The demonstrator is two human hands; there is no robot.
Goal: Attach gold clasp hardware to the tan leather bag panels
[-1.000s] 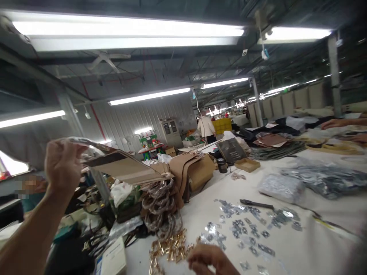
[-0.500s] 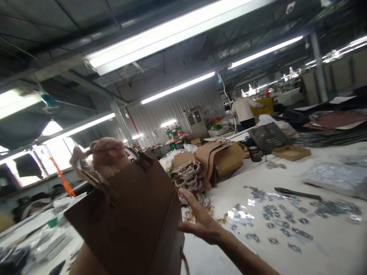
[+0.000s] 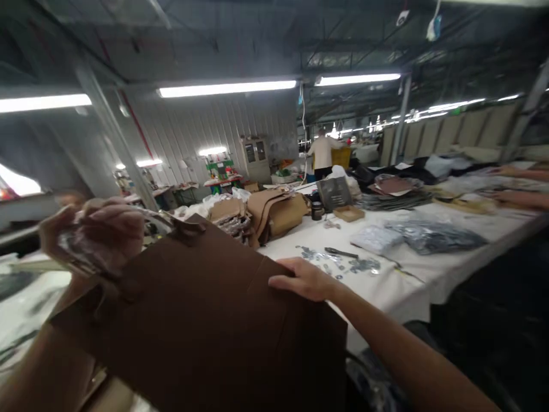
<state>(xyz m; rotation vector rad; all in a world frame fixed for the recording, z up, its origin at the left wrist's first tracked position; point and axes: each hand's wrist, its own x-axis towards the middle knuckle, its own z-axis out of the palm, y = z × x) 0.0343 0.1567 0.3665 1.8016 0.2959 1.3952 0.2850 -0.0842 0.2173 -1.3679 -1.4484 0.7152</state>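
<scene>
A dark brown handbag fills the lower middle of the view, held up and tilted. My left hand is closed around its handles, which look wrapped in clear plastic. At the bag's right edge, my right hand grips the side, thumb lying on the face toward me and the other fingers along the edge. Part of the left fingers is blurred. The lower end of the bag runs out of the frame.
On the white table are small metal pieces, a dark tool, a cardboard tray, a jar, stacked brown panels and plastic-wrapped packs. A person stands farther back; another person's arms reach in at right.
My right hand has gone from open beside the bag to gripping its edge. The bag has tilted and swung lower in view. The camera has turned right and down.
</scene>
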